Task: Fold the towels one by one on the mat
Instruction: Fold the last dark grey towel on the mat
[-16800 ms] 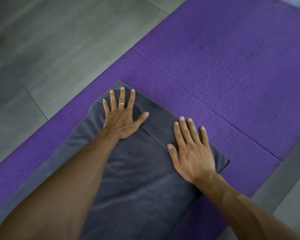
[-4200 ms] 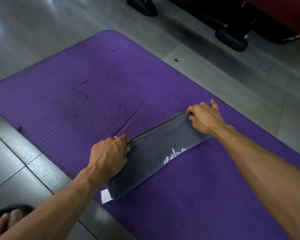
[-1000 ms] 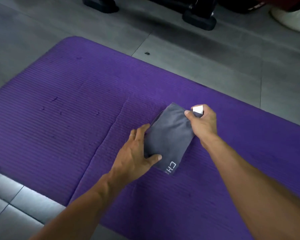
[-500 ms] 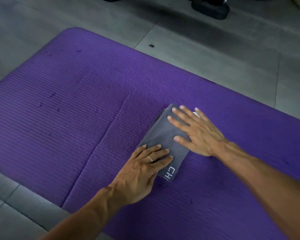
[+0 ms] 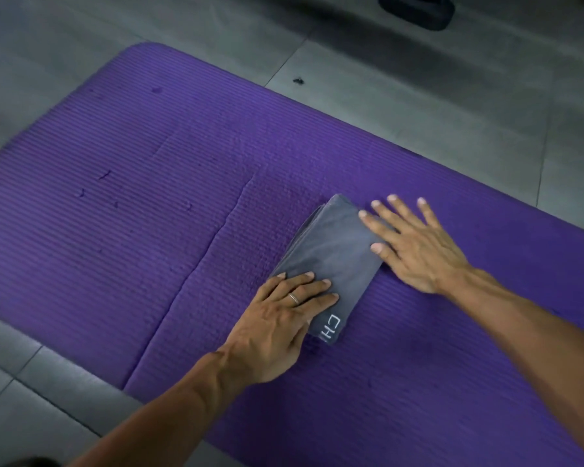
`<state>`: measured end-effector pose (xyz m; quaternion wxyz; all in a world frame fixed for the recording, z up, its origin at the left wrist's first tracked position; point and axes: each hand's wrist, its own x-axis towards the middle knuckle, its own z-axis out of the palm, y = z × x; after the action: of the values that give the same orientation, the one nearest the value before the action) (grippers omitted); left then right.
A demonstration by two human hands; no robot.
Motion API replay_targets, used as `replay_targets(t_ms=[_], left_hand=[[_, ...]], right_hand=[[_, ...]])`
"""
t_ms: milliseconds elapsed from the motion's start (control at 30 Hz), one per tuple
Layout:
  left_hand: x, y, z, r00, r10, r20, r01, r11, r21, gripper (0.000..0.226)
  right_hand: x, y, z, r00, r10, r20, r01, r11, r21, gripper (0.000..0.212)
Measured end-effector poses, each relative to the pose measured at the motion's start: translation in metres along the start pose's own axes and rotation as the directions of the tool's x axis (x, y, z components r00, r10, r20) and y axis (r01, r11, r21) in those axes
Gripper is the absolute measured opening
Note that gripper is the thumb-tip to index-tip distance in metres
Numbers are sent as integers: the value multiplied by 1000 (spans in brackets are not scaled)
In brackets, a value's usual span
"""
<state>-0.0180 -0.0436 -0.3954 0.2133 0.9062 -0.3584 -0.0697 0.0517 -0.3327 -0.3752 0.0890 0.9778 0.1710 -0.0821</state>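
Head view: a folded grey towel (image 5: 331,257) lies mid-mat (image 5: 149,197) — left hand (image 5: 277,328) flat on its near corner, right hand (image 5: 415,244) spread flat along its right edge; bare purple mat all around.

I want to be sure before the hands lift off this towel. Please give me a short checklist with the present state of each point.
1. Gray towel folded into a compact rectangle: ok.
2. Towel lies wholly on the purple mat: ok.
3. Left hand flat on the near end: ok.
4. Right hand flat, fingers on the towel's right edge: ok.
5. Layers aligned on the left edge: cannot tell.
6. Next towel in view: not ok.
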Motion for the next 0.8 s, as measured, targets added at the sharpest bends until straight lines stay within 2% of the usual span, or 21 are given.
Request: replay_targets(t_ms=[67, 100, 200, 300, 467, 500, 567, 633, 733, 800], left_hand=[[2, 0, -4, 1000, -18, 19, 19, 999, -46, 47], [3, 0, -5, 999, -17, 27, 18, 998, -53, 51], [2, -1, 0, 998, 53, 30, -55, 994, 93, 74], [6, 4, 4, 999, 43, -8, -41, 978, 205, 91], [19, 10, -8, 992, 51, -116, -27, 980, 199, 71], [23, 12, -14, 992, 24, -125, -9, 992, 124, 66], [32, 15, -35, 994, -95, -61, 80, 975, -205, 55], [41, 11, -66, 985, -136, 107, 173, 817, -550, 40], [43, 2, -107, 962, -67, 265, 251, 598, -761, 29], [38, -5, -122, 944, -30, 330, 301, 493, -816, 36]], right_hand=[[-3, 3, -11, 989, 129, -66, -130, 992, -3, 58], [-8, -4, -17, 983, 146, -109, -145, 989, 12, 56], [-31, -32, -19, 973, 64, -220, -44, 994, 96, 59], [-47, -49, -16, 991, -24, -133, 43, 988, 147, 68], [-51, -53, -24, 993, -36, 110, 17, 986, 167, 90], [-51, -53, -27, 990, -41, 139, 20, 988, 152, 94], [-49, -53, -30, 989, -44, 139, 23, 989, 148, 101], [-47, -54, -36, 998, -10, 58, -4, 974, 226, 100], [-37, -57, -52, 974, 23, -225, 48, 952, 303, 63], [-32, -61, -71, 967, 5, -256, 92, 926, 366, 39]])
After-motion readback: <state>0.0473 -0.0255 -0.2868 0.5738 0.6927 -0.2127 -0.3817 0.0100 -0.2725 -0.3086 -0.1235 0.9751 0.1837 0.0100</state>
